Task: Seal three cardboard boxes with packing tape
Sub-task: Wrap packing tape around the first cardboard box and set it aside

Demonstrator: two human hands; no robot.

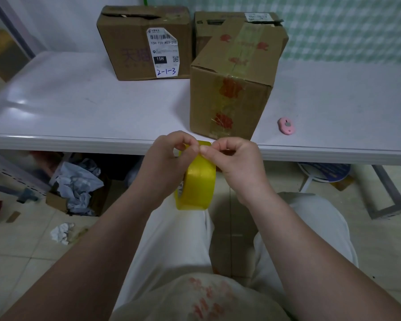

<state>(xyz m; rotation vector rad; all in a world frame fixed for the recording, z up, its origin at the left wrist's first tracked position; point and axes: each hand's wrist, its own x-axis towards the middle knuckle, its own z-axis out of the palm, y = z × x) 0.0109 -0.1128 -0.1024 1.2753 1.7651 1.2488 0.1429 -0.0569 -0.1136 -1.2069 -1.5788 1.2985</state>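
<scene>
Yellow tape roll (198, 181) at frame centre, between hands; left hand (169, 158) and right hand (236, 161) pinch its top edge, below table (79, 107) edge.

Light: soft, dimmish indoor, cool cast | Glare: pale sheen on the glossy surface (21, 101) at left | Shadow: deep beneath the surface, faint at the foot of the front box (232, 100) | Lens: wide-angle bowing along the surface edge, lower corners stretched | Focus: centre sharp, margins soft and darker.

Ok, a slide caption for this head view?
Left hand and right hand pinch a yellow tape roll in front of three cardboard boxes.
</scene>
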